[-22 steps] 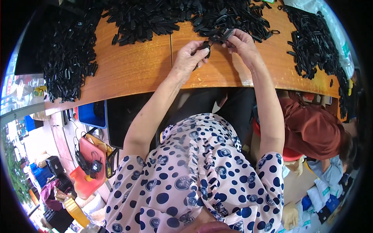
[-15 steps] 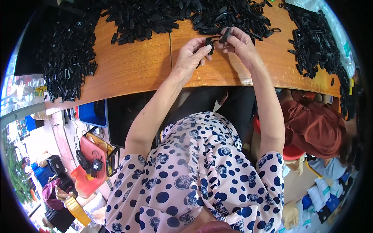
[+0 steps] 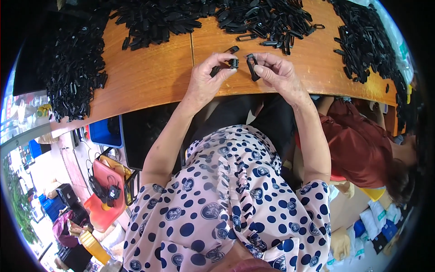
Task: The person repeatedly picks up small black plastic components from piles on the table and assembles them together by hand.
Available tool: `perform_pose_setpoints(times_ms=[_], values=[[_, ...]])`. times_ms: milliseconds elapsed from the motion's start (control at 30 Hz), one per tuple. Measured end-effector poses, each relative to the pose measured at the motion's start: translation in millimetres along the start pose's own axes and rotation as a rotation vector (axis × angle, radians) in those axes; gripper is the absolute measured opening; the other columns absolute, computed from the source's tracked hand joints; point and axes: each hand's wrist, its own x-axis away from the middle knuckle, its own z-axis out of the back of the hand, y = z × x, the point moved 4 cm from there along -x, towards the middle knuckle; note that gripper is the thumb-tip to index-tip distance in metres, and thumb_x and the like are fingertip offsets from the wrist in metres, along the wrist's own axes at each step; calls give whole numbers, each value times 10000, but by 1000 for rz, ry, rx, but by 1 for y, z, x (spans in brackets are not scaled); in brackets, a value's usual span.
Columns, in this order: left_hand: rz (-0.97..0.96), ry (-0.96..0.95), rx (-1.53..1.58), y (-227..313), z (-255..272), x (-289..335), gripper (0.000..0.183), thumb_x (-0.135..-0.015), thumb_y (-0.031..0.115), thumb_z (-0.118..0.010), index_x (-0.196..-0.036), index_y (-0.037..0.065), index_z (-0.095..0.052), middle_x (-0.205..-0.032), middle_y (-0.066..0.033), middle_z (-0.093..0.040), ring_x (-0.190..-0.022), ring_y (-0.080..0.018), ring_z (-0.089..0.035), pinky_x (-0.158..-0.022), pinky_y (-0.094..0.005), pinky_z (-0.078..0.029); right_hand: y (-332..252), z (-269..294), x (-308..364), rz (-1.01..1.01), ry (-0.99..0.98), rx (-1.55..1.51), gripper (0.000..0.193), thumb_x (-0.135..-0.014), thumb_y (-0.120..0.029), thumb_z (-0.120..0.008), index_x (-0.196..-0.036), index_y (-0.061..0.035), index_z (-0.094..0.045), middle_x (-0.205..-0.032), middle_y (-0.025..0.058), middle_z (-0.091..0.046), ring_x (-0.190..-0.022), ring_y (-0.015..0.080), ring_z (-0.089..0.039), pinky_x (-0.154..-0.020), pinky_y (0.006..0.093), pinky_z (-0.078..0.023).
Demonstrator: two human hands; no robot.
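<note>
Over the wooden table [image 3: 145,68], the left hand [image 3: 203,79] pinches a small black piece [image 3: 233,63] and the right hand [image 3: 284,78] pinches a black loop [image 3: 250,68] near it, so this looks like matching parts, which calls for careful lining up.

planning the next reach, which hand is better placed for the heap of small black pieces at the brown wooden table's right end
Likely the right hand, which sits nearer the black heap than the left hand. It would probably need freeing first, as it holds a slim black oblong frame.
</note>
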Motion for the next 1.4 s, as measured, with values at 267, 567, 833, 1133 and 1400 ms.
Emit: perform_pose_setpoints(times_ms=[267,567,833,1133,1400], values=[[-96,-59,-111,10,-5,9,242,-780,30,-669,-1015,60,-618,-869,-60,-619,-795,-160,-601,-720,-261,-478,11,-2,16,-20,-102,-188,231,-921,-168,-551,-1067,4,-600,-732,17,-592,-582,48,-512,-508,160,-414],[-109,-116,-137,19,-13,15,238,-772,23,-669,-1003,49,-620,-865,-70,-624,-782,-174,-604,-698,-270,-481,17,-4,21,-40,-47,-101,140,-911,-95,-545,-976,5,-619,-739,26,-545,-550,54,-487,-470,171,-382],[-141,-79,-184,21,-10,26,232,-765,22,-672,-988,45,-614,-882,-82,-634,-778,-193,-625,-683,-278,-501,16,-24,36,-193,7,-128,232,-932,-243,-538,-1029,-38,-588,-738,-36,-517,-620,18,-423,-534,135,-327],[-255,-134,-439,29,-4,40,234,-709,42,-711,-927,49,-626,-801,-66,-635,-725,-207,-606,-643,-293,-489,30,-26,35,-343,-79,-333,152,-839,-185,-673,-901,-64,-604,-736,-30,-569,-627,29,-473,-508,154,-356],[-284,-142,-456,27,-1,55,228,-701,84,-721,-900,36,-622,-780,-64,-635,-695,-207,-595,-626,-297,-479,39,-36,37,-538,-180,-202,205,-820,-229,-693,-904,-64,-605,-734,-11,-592,-646,55,-541,-476,159,-375]])
